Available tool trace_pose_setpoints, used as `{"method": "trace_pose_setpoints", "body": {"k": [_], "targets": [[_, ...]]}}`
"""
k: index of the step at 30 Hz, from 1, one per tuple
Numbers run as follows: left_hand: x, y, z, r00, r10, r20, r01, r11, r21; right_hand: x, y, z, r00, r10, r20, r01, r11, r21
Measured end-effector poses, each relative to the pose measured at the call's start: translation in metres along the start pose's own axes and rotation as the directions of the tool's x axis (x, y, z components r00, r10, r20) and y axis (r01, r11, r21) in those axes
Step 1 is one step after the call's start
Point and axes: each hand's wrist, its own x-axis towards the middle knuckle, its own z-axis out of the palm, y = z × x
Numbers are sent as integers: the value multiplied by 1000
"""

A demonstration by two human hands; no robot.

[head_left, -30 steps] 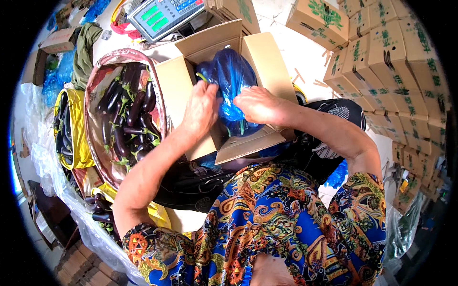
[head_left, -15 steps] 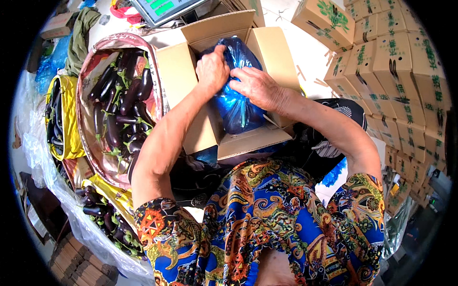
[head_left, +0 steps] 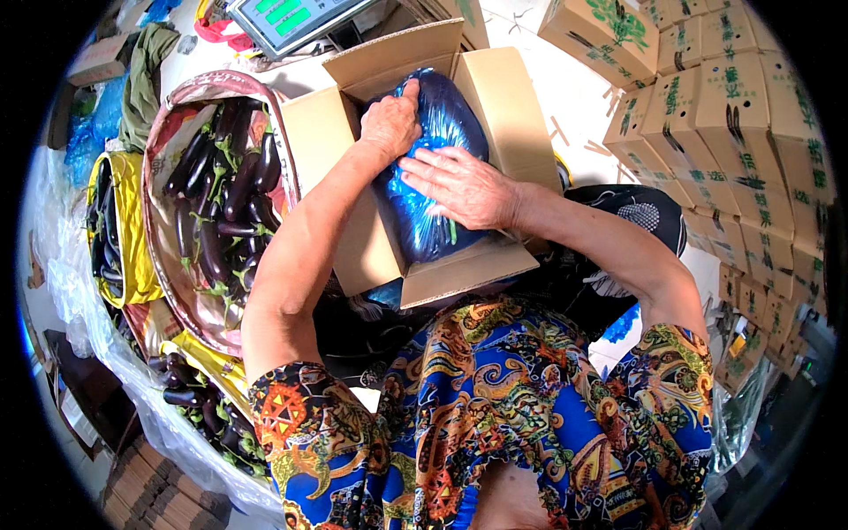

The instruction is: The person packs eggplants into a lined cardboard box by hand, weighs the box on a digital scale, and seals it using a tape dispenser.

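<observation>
A full blue plastic bag [head_left: 435, 231] sits inside an open cardboard box [head_left: 499, 115] whose flaps stand outward. The film is stretched and shiny, and a bit of green shows through near its lower end. At the bag's upper left, my left hand [head_left: 391, 122] is bent onto the film; its index finger points up along the bag and the other fingers are curled against it, partly hidden. Across the middle of the bag lies my right hand [head_left: 464, 187], palm down, fingers stretched out flat.
On the left stands a large lined basket [head_left: 159, 256] of eggplants [head_left: 240, 185]. Beside it is a yellow sack [head_left: 137, 221] with more eggplants. A scale [head_left: 296, 22] is at the top. Stacked printed cartons [head_left: 729, 132] rise on the right.
My right hand has gone from bunched fingers to lying flat on the bag, shifting slightly left and down. The gathered film looks smoother. My left hand stays at the bag's upper left.
</observation>
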Motion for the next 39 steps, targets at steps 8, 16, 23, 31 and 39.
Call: {"method": "trace_pose_setpoints", "body": {"k": [8, 16, 23, 31, 39], "targets": [[-21, 15, -81, 681, 439, -586, -297, 897, 326, -3, 2, 0, 986, 137, 97, -133, 990, -40], [-36, -12, -74, 951, 286, -122, -296, 952, -77, -1, -2, 1, 970, 174, 168, -159, 982, -100], [-59, -7, -16, 871, 423, -250, -393, 905, 163, 0, -1, -13, 960, 180, 214, -146, 976, -162], [-60, -15, -18, 893, 371, -254, -360, 929, 87, -13, -8, -71, 937, 349, 21, -349, 929, 120], [-57, -9, -28, 903, 353, -244, -367, 930, -12, 4, 10, -10, 976, 217, 8, -201, 916, -347]]}}
